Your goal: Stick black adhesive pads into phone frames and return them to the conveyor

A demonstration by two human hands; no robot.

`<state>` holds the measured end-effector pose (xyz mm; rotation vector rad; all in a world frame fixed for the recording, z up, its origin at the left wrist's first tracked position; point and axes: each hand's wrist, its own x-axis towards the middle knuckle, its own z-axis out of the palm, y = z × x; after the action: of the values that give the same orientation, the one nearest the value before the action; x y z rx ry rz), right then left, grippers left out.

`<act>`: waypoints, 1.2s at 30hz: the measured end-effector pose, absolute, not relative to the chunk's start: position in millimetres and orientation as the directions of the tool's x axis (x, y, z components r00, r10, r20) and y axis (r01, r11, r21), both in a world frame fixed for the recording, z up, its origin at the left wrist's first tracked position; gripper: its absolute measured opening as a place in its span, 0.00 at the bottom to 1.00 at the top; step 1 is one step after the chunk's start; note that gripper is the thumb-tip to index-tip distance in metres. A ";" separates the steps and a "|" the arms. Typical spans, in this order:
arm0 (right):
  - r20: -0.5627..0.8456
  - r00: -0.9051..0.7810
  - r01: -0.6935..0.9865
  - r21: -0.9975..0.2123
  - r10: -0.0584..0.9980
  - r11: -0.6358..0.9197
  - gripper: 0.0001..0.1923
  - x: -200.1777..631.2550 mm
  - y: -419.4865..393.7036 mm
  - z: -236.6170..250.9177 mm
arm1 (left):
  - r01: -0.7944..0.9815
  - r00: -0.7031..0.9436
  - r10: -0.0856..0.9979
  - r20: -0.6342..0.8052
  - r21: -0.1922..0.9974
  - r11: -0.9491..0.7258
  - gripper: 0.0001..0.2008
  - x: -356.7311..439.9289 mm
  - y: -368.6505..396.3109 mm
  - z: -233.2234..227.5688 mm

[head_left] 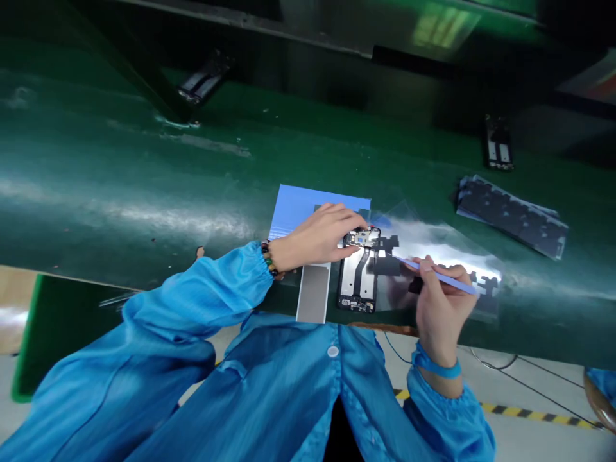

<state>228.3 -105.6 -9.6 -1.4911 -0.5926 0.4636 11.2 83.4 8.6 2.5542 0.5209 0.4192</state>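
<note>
An opened phone point(357, 282) lies on the bench in front of me, its inner parts and two pale battery areas showing. My left hand point(327, 234) reaches over it from the left, thumb and fingers closed on the edges of its upper end. In my right hand point(440, 301) is a slim purple pair of tweezers point(447, 279), its thin tip pointing left toward the phone. Under that tip lies a clear film sheet with dark die-cut stickers point(387, 264). A blue sheet point(308, 202) and a grey strip with pale edges point(314, 294) lie beside and partly beneath my left hand and wrist.
A stack of dark die-cut sheets point(513, 215) rests at the right. Other opened phones stand farther back, one at the right point(498, 144) and one at the left point(206, 78), near a dark post point(139, 70). A green bin point(62, 333) is below the bench's left edge.
</note>
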 end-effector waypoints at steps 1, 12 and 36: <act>0.090 0.775 0.080 -0.996 0.626 0.044 0.20 220.2 -102.0 -9.5 | 0.281 0.877 0.440 0.195 0.534 -0.797 0.17 10.3 82.8 6.8; 0.178 0.792 0.169 -0.983 0.583 0.071 0.19 180.2 -88.9 -9.6 | 0.265 0.868 0.440 0.230 0.536 -0.802 0.18 11.2 78.3 3.3; 0.143 0.782 0.148 -0.988 0.607 0.042 0.18 180.9 -87.0 -15.1 | 0.230 0.890 0.380 0.252 0.473 -0.851 0.13 9.9 77.6 3.6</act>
<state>180.9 -87.0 -15.1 -1.5143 -0.6358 0.3896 9.9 77.6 3.6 2.6170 0.4452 0.4711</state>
